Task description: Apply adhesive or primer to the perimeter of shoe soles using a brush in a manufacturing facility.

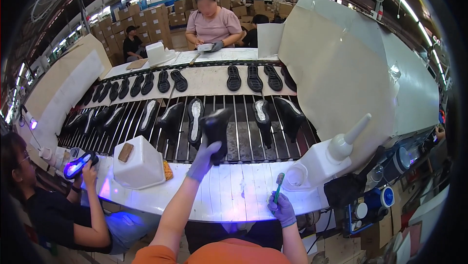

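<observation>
My left hand (pixel 204 160), in a grey glove, is closed on a black shoe upper (pixel 216 130) at the near edge of the roller rack. That upper is smeared by motion. My gloved right hand (pixel 283 209) grips a green toothbrush (pixel 279 188), bristle end up, over the front edge of the white table (pixel 229 200). Beside the brush stands a white plastic container (pixel 314 166) with a round opening and a pale spouted bottle (pixel 348 139). Several more black uppers with whitish bottoms, one of them an upper (pixel 195 120) just left of mine, lie on the metal rollers (pixel 239 127).
Black soles (pixel 253 78) line a belt behind the rollers. To the left, a white box (pixel 139 164) carries a brown block. A co-worker (pixel 53 205) at left holds a shoe under violet light; another person (pixel 214 25) stands across the line. A large pale hood (pixel 336 64) rises at right.
</observation>
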Motion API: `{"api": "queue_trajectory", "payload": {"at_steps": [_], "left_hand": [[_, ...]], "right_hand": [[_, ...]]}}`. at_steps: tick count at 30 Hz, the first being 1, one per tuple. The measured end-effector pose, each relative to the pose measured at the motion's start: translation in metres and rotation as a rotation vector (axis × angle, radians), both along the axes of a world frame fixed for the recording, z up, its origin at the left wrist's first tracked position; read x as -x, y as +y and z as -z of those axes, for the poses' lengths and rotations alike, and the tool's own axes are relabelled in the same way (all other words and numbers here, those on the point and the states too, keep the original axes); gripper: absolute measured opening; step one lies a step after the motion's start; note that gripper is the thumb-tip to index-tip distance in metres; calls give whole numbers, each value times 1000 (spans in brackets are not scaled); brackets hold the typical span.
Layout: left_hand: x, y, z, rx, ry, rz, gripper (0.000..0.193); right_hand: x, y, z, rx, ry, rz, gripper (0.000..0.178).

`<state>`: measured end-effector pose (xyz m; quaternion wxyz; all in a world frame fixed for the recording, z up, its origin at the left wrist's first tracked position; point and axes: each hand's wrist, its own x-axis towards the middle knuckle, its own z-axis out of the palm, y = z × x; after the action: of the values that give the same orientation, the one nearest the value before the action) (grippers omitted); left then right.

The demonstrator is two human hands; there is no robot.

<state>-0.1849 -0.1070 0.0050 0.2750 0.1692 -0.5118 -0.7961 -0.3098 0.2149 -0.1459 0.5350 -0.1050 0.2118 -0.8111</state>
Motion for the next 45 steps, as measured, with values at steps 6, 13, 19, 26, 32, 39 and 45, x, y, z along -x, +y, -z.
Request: {"api": "queue_trajectory", "payload": {"at_steps": [6,13,19,26,32,39,45], "left_hand": [[52,-39,106,897,-533,-441,119],[-4,38,133,1086,-580,-390,125],[-18,39,128,1043,-616,-372,122],[-11,43,119,1044,-694,-323,113],[-8,42,119,1060,-680,-329,110],[-6,38,112,1068,-775,-281,109],[-2,40,116,1108,-754,-279,108]], "right_hand": [[-6,-4,-3,-51,25,17,31],[-9,-13,-46,-209,140,85,32],[55,-115,-172,-721,859,272,28],[237,-172,-136,-1514,1430,633,88],[284,-188,-64,-1460,1439,712,109],[265,-206,-79,-1415,1478,708,81],[259,-228,-141,-1411,1819,603,64]]}}
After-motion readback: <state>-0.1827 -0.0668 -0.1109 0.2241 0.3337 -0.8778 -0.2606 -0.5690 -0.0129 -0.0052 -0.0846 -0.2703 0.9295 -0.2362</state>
